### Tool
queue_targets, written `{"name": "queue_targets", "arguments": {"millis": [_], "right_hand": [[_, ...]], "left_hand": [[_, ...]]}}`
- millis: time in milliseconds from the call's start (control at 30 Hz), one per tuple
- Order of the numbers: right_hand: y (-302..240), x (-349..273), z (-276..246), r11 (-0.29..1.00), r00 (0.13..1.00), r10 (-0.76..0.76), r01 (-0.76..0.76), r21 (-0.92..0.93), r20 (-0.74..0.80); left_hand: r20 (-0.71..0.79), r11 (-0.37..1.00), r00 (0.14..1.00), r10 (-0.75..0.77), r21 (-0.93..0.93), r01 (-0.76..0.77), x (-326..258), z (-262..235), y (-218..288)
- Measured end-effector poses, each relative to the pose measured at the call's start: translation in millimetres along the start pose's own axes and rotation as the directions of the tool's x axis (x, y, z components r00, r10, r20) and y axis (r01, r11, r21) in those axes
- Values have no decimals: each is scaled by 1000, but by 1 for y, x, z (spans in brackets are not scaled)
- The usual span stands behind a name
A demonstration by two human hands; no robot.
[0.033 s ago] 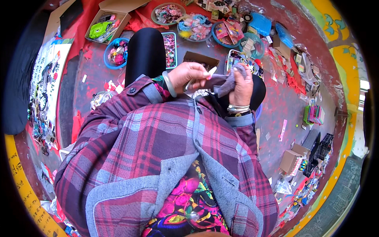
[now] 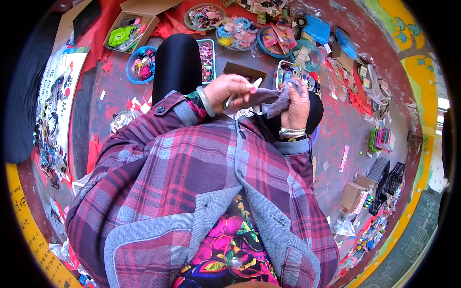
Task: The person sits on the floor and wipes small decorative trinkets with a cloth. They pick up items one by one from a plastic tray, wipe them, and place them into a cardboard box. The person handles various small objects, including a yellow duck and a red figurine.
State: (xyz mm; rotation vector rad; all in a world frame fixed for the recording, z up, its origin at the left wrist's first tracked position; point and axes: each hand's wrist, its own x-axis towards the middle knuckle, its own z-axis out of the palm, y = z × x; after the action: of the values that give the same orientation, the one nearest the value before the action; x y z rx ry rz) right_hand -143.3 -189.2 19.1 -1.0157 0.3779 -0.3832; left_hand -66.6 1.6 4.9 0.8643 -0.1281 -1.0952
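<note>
My left hand [image 2: 226,92] is closed, with a slim white piece [image 2: 258,82] pinched at its fingertips. I cannot make out what kind of thing that piece is. A greyish-purple cloth [image 2: 277,106] stretches between my two hands, its left end close to the left fingers. Bunched folds of this cloth sit in my right hand [image 2: 296,106], whose fingers wrap round them. Just beyond the hands lies an open brown cardboard box [image 2: 257,75], its inside mostly hidden.
Round basins of hair ornaments stand ahead, including a blue basin [image 2: 130,72] left of my knee. A white-rimmed tray [image 2: 213,77] of small pieces lies beside that knee. A carton [image 2: 153,24] with a green packet is far left. Small cartons [image 2: 353,197] and black baskets [image 2: 391,185] lie right.
My right hand has shifted very slightly to the right, and the cloth is drawn a little longer between the hands. The white piece has changed its tilt slightly.
</note>
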Motion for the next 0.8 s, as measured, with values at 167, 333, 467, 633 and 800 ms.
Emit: {"name": "queue_targets", "arguments": {"millis": [167, 333, 467, 633, 800], "right_hand": [[-1, -2, -4, 995, 993, 83, -88, 52, 80], [2, -4, 7, 993, 989, 111, -115, 37, 101], [1, -5, 8, 993, 986, 116, -118, 11, 121], [15, -9, 22, 968, 985, 34, 10, -250, 172], [26, -10, 18, 918, 969, 47, 53, -392, 241]], "left_hand": [[-102, 999, 995, 3, -43, -7, -1, 1, 7], [-102, 996, 994, 45, -76, -53, 3, 2, 1], [-170, 996, 984, 59, -61, -70, 5, 1, 0], [-195, 996, 981, 27, 92, -9, 9, 10, -5], [-111, 991, 991, 73, 117, -60, 9, 14, -10]]}}
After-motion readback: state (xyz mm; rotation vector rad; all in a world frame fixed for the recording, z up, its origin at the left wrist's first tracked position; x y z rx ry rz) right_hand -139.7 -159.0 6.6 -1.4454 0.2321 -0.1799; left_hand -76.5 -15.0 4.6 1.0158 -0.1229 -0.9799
